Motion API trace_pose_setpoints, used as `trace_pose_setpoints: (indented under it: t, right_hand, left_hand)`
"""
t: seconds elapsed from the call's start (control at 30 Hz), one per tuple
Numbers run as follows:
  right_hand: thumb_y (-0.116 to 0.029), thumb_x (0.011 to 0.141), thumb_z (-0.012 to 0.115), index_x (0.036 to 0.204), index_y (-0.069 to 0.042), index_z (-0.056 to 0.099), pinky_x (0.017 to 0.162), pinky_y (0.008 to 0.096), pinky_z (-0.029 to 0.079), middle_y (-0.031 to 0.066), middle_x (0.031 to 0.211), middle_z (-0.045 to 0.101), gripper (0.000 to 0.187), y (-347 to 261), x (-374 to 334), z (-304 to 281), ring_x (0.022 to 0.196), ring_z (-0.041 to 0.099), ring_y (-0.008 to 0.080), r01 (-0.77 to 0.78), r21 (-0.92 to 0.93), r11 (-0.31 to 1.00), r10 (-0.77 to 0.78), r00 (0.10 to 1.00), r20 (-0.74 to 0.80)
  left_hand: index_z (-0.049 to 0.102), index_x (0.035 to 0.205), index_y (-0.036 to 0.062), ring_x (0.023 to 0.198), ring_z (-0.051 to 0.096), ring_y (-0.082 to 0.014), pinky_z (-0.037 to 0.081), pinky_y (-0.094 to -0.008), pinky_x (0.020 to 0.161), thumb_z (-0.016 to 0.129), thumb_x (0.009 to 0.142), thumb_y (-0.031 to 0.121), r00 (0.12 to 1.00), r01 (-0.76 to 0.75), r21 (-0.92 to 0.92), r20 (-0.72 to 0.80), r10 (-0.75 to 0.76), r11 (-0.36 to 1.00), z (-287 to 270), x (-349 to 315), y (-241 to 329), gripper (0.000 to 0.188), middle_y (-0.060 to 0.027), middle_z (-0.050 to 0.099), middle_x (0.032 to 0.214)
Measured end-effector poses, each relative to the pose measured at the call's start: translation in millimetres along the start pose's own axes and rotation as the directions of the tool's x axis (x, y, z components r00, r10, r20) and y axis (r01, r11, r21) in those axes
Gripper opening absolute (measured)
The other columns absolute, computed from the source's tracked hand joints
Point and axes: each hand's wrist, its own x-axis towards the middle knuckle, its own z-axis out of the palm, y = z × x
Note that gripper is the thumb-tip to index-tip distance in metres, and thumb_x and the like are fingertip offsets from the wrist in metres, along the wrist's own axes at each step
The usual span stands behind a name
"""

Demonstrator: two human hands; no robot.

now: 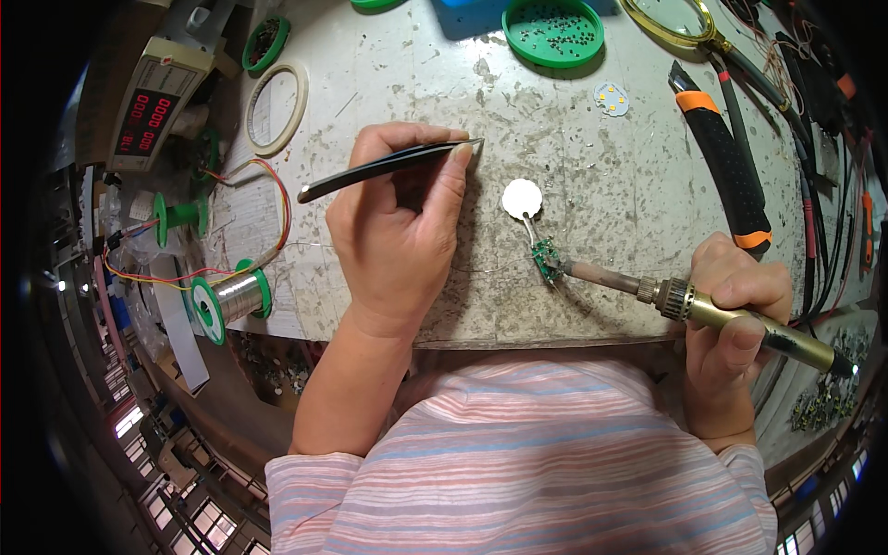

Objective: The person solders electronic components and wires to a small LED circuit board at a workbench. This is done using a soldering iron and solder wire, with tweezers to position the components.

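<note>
Black tweezers [370,169] are pinched in my left hand [393,231], their points together and raised over the worktable [481,314]. My right hand [735,291] grips a soldering iron [717,314] with a brass-coloured handle. Its tip meets the right side of a small green circuit board [544,250], hiding the contact spot. A short pale lead joins the board to a white scalloped disc [523,198] just above it. Between my left hand and the board runs a thin wire, hard to follow.
Left of my arm are a solder spool [209,313], coloured wires [285,208], a tape ring [252,118] and a power supply [153,102]. Behind stand a green dish of tiny parts [555,57] and an LED disc [611,99]. A utility knife [721,166] and a magnifier [710,28] lie right.
</note>
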Motion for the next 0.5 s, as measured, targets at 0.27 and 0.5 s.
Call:
trace_pose_setpoints:
  t: [0.27, 0.5]
  right_hand:
    - [-0.050, 0.096, 0.053, 0.089, -0.011, 0.043, 0.061, 0.0279, 0.028, -0.0029, 0.063, 0.041, 0.040, -6.8, 2.9, 7.8, 0.057, 0.036, 0.0087, -0.058, -0.137, 0.989, 0.052, 0.997, -0.050]
    - [-0.041, 0.093, 0.062, 0.093, -0.007, 0.050, 0.059, 0.0266, 0.034, 0.0012, 0.069, 0.051, 0.037, -2.5, 0.9, 1.6, 0.062, 0.042, 0.0106, -0.017, -0.010, 1.000, 0.016, 1.000, -0.021]
  left_hand:
    - [0.059, 0.096, -0.0002, 0.073, 0.065, -0.0087, 0.051, -0.0210, 0.067, 0.071, 0.085, 0.000, 1.000, 0.009, 0.022, -0.008, -0.009, 1.000, 0.4, -0.5, -0.4, 0.016, -0.0063, 0.070, 0.085]
    - [0.060, 0.096, 0.0000, 0.073, 0.065, -0.0087, 0.051, -0.0211, 0.067, 0.071, 0.085, 0.001, 1.000, 0.021, 0.027, -0.011, -0.020, 0.999, 1.0, -0.1, 0.7, 0.016, -0.0061, 0.070, 0.084]
